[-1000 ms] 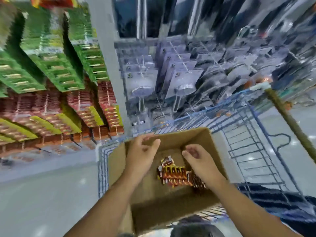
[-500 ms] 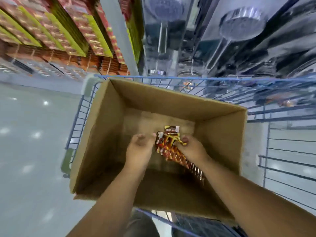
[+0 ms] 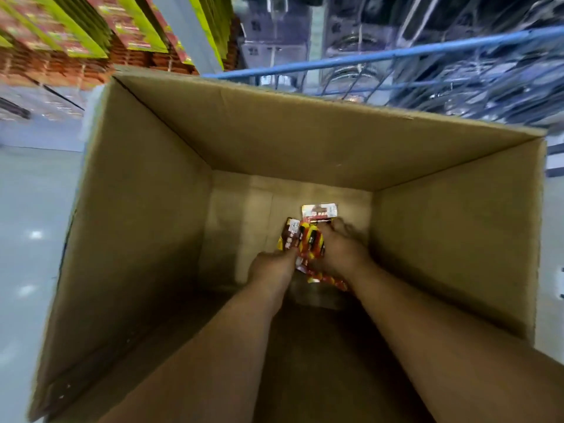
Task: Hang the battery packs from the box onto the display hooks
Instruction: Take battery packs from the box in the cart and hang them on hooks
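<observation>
A deep cardboard box [image 3: 146,209] fills the view, and both my arms reach down to its bottom. Several red and yellow battery packs [image 3: 308,239] lie there in a small pile, one with its white card top [image 3: 319,210] showing. My right hand [image 3: 341,251] lies over the right side of the pile, fingers curled onto the packs, blurred by motion. My left hand [image 3: 271,268] touches the pile's left edge at a brown and white pack [image 3: 290,236]; its fingers are hidden behind the hand.
The box sits in a blue wire cart [image 3: 366,56]. Beyond it, at top left, hang rows of red and green battery packs on display hooks [image 3: 91,32]. Packaged shower heads [image 3: 351,41] hang at top right. Pale floor [image 3: 27,224] lies to the left.
My view has dropped closer into the box. Both hands went down from the box's rim to its bottom and now lie on the battery packs.
</observation>
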A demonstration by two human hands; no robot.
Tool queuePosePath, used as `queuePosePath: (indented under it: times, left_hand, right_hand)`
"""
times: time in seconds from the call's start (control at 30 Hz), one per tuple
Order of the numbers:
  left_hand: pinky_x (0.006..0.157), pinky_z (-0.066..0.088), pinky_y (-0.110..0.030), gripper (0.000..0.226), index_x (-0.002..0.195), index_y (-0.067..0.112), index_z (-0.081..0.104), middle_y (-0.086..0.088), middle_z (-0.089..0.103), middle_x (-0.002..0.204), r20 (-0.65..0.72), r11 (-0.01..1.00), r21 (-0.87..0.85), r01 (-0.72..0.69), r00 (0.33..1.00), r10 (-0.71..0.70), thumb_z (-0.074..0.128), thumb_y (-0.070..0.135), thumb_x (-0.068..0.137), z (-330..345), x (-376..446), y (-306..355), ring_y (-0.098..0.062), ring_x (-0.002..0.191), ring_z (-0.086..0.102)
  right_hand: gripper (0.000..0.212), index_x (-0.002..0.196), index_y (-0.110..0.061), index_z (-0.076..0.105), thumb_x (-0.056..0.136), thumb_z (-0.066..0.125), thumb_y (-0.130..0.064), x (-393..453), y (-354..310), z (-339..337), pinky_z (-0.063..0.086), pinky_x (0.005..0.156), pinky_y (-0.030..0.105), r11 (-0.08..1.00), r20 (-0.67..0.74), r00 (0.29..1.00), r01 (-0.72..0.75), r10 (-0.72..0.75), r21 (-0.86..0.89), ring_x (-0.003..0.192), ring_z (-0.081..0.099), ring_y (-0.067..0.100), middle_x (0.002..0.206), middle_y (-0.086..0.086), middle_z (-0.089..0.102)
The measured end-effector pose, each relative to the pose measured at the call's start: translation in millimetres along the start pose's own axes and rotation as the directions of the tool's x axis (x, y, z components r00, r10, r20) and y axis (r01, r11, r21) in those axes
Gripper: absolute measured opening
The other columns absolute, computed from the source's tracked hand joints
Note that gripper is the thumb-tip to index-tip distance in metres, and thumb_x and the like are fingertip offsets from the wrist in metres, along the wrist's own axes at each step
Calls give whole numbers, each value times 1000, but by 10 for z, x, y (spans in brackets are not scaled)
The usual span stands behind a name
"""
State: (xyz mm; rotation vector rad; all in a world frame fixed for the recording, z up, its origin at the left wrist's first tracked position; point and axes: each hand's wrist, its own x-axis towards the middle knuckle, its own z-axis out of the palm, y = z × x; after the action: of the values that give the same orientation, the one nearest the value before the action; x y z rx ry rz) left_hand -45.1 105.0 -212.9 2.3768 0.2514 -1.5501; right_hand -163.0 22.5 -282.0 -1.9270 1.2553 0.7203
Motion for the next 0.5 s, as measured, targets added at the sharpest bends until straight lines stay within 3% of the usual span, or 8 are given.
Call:
queuePosePath:
  times: [0.1, 0.17, 0.3, 0.4, 0.5]
  left_hand:
    - [94, 57, -42, 60, 118, 10, 69, -9, 71, 114, 88, 998, 29, 48, 995, -50, 78, 56, 81, 182, 165, -63, -32, 105, 66]
    - [94, 58, -43, 67, 120, 11, 72, -10, 72, 113, 149, 995, 50, 89, 984, -96, 79, 54, 69, 286, 253, -44, -31, 104, 67]
    - [91, 52, -40, 42, 115, 6, 61, -11, 61, 106, 232, 984, 35, 177, 956, -180, 62, 46, 101, 532, 318, -8, -31, 107, 60]
    - [99, 51, -38, 62, 138, 16, 57, -10, 63, 133, 211, 990, 2, 140, 968, -138, 67, 58, 94, 700, 444, -50, -31, 124, 58]
    - [72, 57, -32, 63, 142, 12, 60, -11, 66, 137, 208, 991, -88, 103, 975, -82, 72, 50, 93, 848, 736, -161, -31, 122, 67]
  right_hand:
    - [113, 161, -22, 28, 71, 88, -57, 2, 53, -45, 34, 120, 42, 1000, -53, 998, -28, 27, -10, 149, 28, 34, 164, 12, 25]
    - [115, 161, -22, 25, 71, 90, -52, -19, 117, -110, 37, 119, 43, 992, -90, 991, -96, 102, 77, 149, 27, 34, 163, 10, 22]
    - [116, 161, -20, 24, 71, 89, -54, -7, 217, -266, 43, 115, 45, 895, -63, 955, -246, 288, 372, 148, 34, 34, 163, 11, 23]
    - [116, 159, -23, 27, 68, 88, -60, 52, 248, -306, 48, 110, 47, 820, 0, 929, -326, 370, 471, 140, 48, 34, 157, 9, 42]
    - [105, 151, -23, 35, 67, 92, -51, 37, 272, -257, 50, 105, 45, 779, -59, 917, -300, 395, 550, 133, 55, 32, 145, 6, 54]
